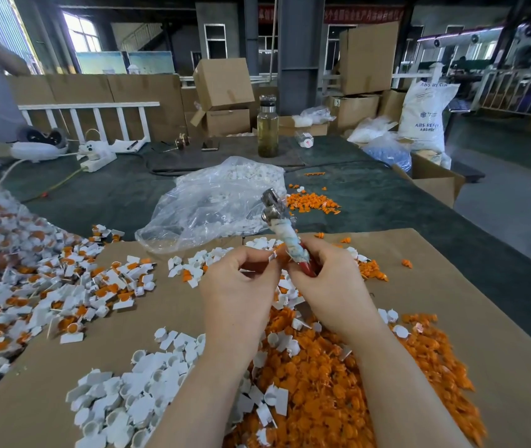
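Left hand [241, 279] pinches a white cap [273, 255] above the table [387, 195]. Right hand [329, 279] grips a tool [285, 234] (metal head up). A joined pile [31, 286] lies left, but many loose white parts [135, 399] and orange parts [338, 367] remain.

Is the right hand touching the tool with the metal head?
Touching: the head view shows the right hand gripping the tool by its red handle.

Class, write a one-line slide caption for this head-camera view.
Over cardboard strewn with orange pieces and white pieces, the right hand grips a wrapped tool, the left hand pinches a white part.
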